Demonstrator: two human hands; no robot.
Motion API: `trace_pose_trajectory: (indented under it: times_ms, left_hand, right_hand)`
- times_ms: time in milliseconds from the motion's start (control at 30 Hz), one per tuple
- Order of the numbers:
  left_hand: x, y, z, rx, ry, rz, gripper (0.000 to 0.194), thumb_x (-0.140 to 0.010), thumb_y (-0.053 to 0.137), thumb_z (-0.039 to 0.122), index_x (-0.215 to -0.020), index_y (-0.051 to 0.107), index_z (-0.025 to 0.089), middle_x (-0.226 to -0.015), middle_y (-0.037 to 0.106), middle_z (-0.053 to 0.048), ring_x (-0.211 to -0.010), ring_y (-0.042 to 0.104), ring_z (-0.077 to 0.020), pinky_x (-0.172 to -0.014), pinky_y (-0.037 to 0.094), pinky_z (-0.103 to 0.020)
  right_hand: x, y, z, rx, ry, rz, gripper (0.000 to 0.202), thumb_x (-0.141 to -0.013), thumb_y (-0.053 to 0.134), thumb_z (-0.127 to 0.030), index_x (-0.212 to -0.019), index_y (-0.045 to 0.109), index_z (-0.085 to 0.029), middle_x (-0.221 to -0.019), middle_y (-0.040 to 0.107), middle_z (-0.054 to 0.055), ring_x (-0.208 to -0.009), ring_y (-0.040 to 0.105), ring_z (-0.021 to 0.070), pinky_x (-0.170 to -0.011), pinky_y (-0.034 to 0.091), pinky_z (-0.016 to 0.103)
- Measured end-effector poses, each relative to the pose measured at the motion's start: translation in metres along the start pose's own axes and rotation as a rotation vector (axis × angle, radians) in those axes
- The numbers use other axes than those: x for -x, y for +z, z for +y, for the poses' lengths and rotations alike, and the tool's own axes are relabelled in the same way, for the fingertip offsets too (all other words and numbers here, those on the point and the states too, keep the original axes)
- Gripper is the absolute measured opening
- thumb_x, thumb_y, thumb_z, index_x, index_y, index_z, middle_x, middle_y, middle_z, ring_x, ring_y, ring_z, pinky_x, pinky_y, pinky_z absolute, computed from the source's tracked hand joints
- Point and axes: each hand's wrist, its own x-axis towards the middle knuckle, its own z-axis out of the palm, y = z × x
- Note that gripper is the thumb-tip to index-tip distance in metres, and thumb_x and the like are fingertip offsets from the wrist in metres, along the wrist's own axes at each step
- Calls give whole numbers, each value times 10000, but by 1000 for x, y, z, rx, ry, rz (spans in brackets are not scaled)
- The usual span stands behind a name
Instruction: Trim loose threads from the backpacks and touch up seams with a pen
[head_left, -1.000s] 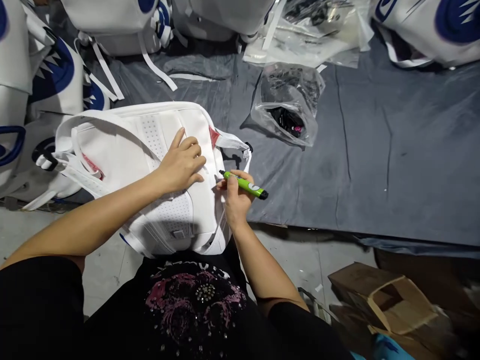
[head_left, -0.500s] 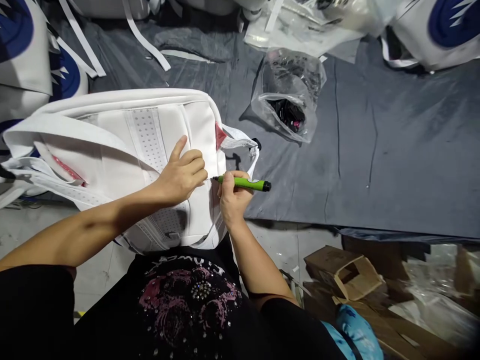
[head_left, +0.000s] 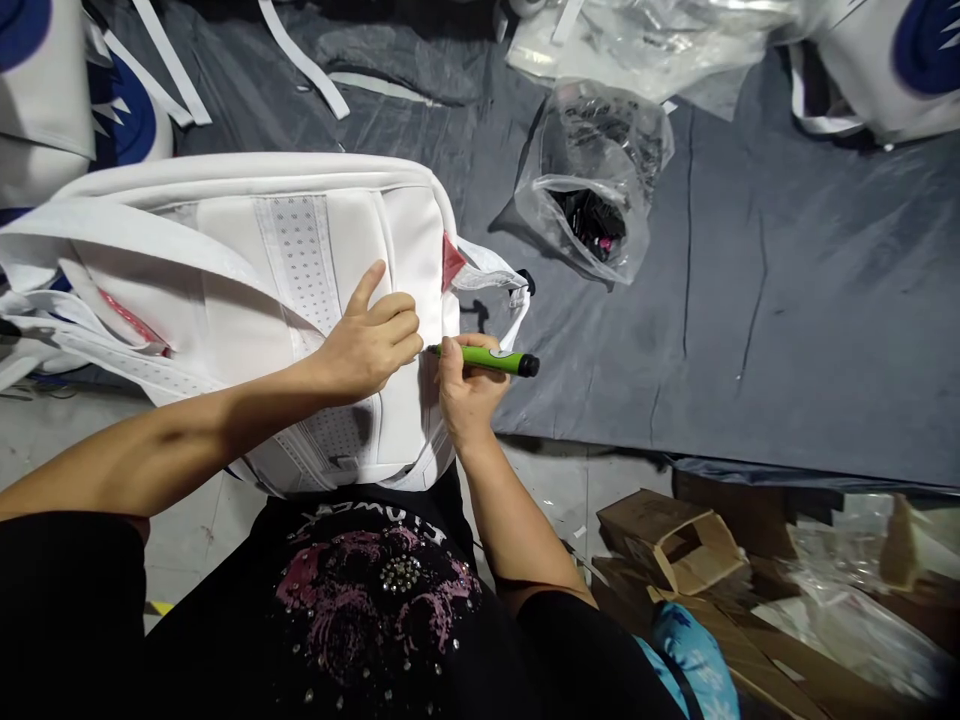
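Note:
A white backpack [head_left: 255,300] lies on its front, with its straps and dotted mesh strips facing up. My left hand [head_left: 375,345] rests on its back panel, one finger stretched out and the others curled in a pinch; whatever is between thumb and fingertip is hidden. My right hand [head_left: 472,395] grips a green marker pen [head_left: 487,358] with a black end pointing right. The pen's thin dark tip is close to my left fingertips, at the panel's right part. Just beyond my right hand, a white webbing strap [head_left: 487,275] with a black buckle extends from a red triangular tab [head_left: 451,262].
A grey cloth [head_left: 810,330] covers the table. On it stands an open plastic bag [head_left: 592,190] of small black parts. Other white bags [head_left: 45,110] sit at the left and right [head_left: 855,70]. Below the table edge are cardboard boxes [head_left: 675,545] and plastic wrap.
The view has shifted slightly. My left hand remains on the panel and my right hand keeps the pen near it, with the pen tip a little closer to my left fingers.

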Motion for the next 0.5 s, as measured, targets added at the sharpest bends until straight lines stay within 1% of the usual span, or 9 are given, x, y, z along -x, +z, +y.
trace_pose_trajectory:
  times_ms: [133,267,400,500]
  left_hand:
    - [-2,0,0,2,-16,-15,220,-957,453,239,-879,657,272,-828,596,-8,-1097,544,-208,-1291,149,-576]
    - [-2,0,0,23,-16,-2,226,-948,468,207,-823,650,256,-831,588,-6,-1083,544,-200,-1288,136,-564]
    - [0,2,-1,-40,50,55,240,-969,454,199,-806,627,228,-832,583,-3,-1075,549,-193,-1275,164,-583]
    - [0,3,-1,-57,45,40,242,-975,440,211,-817,623,230,-824,581,-6,-1075,551,-195,-1276,173,-586]
  right_hand:
    - [-2,1,-2,47,-30,-3,257,-953,586,-473,-882,571,-227,-757,610,-10,-642,593,140,-636,503,302]
    - [-6,-1,-7,78,-69,5,230,-952,589,-424,-847,566,-220,-748,610,-10,-633,598,133,-642,501,295]
    - [-6,0,-11,76,-40,10,226,-951,583,-418,-847,562,-218,-744,617,-9,-632,602,128,-626,500,284]
    - [-5,2,-12,58,-9,6,240,-952,578,-431,-845,563,-216,-725,615,-11,-621,600,126,-612,498,282]
